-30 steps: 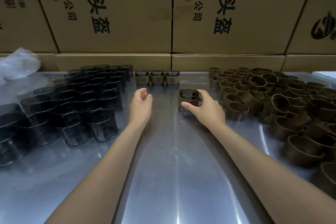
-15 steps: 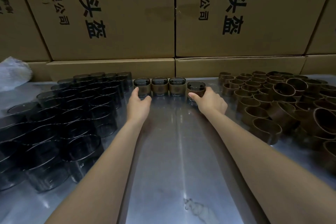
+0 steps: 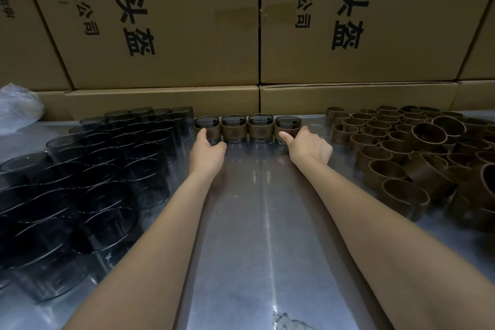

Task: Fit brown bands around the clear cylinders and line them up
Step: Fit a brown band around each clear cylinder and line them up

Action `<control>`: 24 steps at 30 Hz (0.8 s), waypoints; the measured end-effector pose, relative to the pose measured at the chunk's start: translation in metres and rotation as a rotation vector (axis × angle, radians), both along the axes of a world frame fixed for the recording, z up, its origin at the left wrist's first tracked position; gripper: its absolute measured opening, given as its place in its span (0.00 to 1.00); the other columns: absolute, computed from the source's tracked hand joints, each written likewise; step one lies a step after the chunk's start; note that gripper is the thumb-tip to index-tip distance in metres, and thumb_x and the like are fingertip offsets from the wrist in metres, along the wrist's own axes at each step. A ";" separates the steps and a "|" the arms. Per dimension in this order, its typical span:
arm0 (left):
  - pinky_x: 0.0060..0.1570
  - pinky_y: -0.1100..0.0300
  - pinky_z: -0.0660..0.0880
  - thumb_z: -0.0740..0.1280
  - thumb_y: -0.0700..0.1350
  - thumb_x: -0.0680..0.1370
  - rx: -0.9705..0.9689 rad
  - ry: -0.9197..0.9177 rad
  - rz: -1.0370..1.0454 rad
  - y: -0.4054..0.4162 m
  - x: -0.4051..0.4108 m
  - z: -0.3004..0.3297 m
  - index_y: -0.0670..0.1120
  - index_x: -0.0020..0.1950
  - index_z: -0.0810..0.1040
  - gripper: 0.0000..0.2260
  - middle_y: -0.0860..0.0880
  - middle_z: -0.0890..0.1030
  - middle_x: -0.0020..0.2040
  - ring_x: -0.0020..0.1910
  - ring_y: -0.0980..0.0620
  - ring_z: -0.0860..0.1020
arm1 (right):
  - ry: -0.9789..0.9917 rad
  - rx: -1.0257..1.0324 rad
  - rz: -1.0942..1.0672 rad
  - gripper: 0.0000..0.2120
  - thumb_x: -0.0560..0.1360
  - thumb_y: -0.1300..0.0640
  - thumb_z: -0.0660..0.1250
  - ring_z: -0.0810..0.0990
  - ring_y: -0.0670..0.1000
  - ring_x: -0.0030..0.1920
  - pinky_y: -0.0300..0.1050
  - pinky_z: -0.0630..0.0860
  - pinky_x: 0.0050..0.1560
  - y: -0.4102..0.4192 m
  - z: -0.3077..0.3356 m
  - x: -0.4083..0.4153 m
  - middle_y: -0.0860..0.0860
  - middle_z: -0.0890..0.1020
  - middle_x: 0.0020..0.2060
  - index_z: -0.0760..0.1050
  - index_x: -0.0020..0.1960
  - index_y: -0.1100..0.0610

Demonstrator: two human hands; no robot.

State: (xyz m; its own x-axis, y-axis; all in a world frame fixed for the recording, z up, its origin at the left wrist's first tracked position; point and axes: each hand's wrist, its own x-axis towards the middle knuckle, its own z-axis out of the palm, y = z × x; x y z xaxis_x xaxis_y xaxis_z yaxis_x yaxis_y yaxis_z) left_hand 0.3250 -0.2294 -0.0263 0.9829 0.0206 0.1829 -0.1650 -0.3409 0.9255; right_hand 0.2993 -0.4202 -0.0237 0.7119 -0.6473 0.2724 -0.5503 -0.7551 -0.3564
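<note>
Two forearms stretch over the shiny steel table point(image 3: 257, 236). Left hand point(image 3: 207, 151) cups the leftmost banded cylinder point(image 3: 206, 130), thumb and fingers around it; right hand point(image 3: 310, 146) grips the rightmost banded cylinder point(image 3: 287, 128). Four stand touching in a row, bare cylinders point(image 3: 112, 163) left, loose brown bands point(image 3: 401, 147) right, cardboard boxes point(image 3: 166, 35) behind.

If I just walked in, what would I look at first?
Probably the two hands, left hand and right hand, holding the ends of a row of four banded cups by the cardboard boxes. Dark clear cups crowd the left; brown bands pile up on the right.
</note>
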 end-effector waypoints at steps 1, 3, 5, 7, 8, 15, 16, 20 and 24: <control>0.69 0.47 0.66 0.62 0.44 0.80 0.003 -0.001 0.000 0.000 0.000 0.000 0.49 0.78 0.54 0.29 0.46 0.64 0.75 0.71 0.44 0.66 | 0.000 -0.004 -0.002 0.29 0.78 0.35 0.53 0.79 0.56 0.56 0.43 0.66 0.37 0.000 0.000 0.000 0.56 0.80 0.55 0.68 0.66 0.57; 0.70 0.49 0.64 0.62 0.44 0.80 0.006 -0.006 -0.001 0.000 -0.002 0.000 0.48 0.78 0.54 0.28 0.46 0.63 0.76 0.72 0.45 0.65 | 0.010 -0.011 -0.011 0.32 0.79 0.35 0.52 0.79 0.57 0.57 0.43 0.67 0.39 0.000 0.002 0.001 0.56 0.80 0.58 0.63 0.71 0.58; 0.70 0.51 0.64 0.62 0.44 0.80 0.007 -0.011 -0.002 0.000 -0.004 0.001 0.48 0.78 0.54 0.28 0.46 0.63 0.76 0.73 0.46 0.64 | 0.028 -0.006 -0.009 0.35 0.79 0.35 0.51 0.78 0.57 0.59 0.44 0.67 0.39 0.002 0.004 -0.001 0.56 0.79 0.60 0.54 0.77 0.58; 0.70 0.51 0.65 0.62 0.44 0.80 0.009 -0.013 -0.002 0.001 -0.007 0.001 0.49 0.78 0.55 0.28 0.46 0.64 0.75 0.72 0.46 0.65 | 0.014 0.022 -0.004 0.38 0.79 0.35 0.52 0.78 0.57 0.59 0.44 0.66 0.38 0.003 0.003 -0.004 0.57 0.78 0.61 0.49 0.78 0.59; 0.70 0.50 0.65 0.62 0.44 0.80 0.009 -0.015 -0.001 0.002 -0.009 0.002 0.48 0.78 0.55 0.28 0.46 0.64 0.75 0.72 0.46 0.65 | -0.003 0.043 -0.002 0.39 0.78 0.35 0.53 0.78 0.57 0.59 0.45 0.66 0.39 0.004 0.003 -0.008 0.57 0.78 0.61 0.48 0.78 0.59; 0.67 0.55 0.64 0.62 0.41 0.79 0.118 -0.071 -0.055 0.007 -0.051 0.005 0.46 0.75 0.61 0.24 0.47 0.64 0.74 0.71 0.48 0.66 | -0.126 0.214 0.196 0.23 0.80 0.44 0.59 0.75 0.58 0.62 0.47 0.71 0.50 0.014 0.001 -0.059 0.55 0.77 0.63 0.67 0.69 0.57; 0.65 0.57 0.65 0.62 0.40 0.79 0.126 -0.088 -0.061 0.009 -0.063 0.005 0.46 0.74 0.64 0.23 0.47 0.65 0.74 0.68 0.50 0.68 | -0.109 0.202 0.243 0.21 0.80 0.47 0.60 0.75 0.57 0.63 0.48 0.72 0.53 0.018 0.000 -0.071 0.54 0.77 0.63 0.68 0.69 0.56; 0.53 0.66 0.64 0.61 0.40 0.79 0.193 -0.149 -0.091 0.021 -0.116 0.001 0.47 0.67 0.71 0.16 0.48 0.70 0.67 0.48 0.60 0.69 | 0.017 0.011 0.378 0.16 0.80 0.50 0.58 0.74 0.56 0.61 0.51 0.73 0.56 0.041 -0.001 -0.122 0.53 0.77 0.62 0.73 0.66 0.53; 0.44 0.71 0.61 0.61 0.39 0.78 0.277 -0.204 -0.152 0.038 -0.170 -0.002 0.47 0.60 0.75 0.12 0.49 0.72 0.62 0.46 0.59 0.70 | 0.028 -0.048 0.431 0.15 0.81 0.50 0.57 0.74 0.55 0.61 0.48 0.72 0.53 0.065 0.001 -0.175 0.52 0.77 0.61 0.74 0.63 0.53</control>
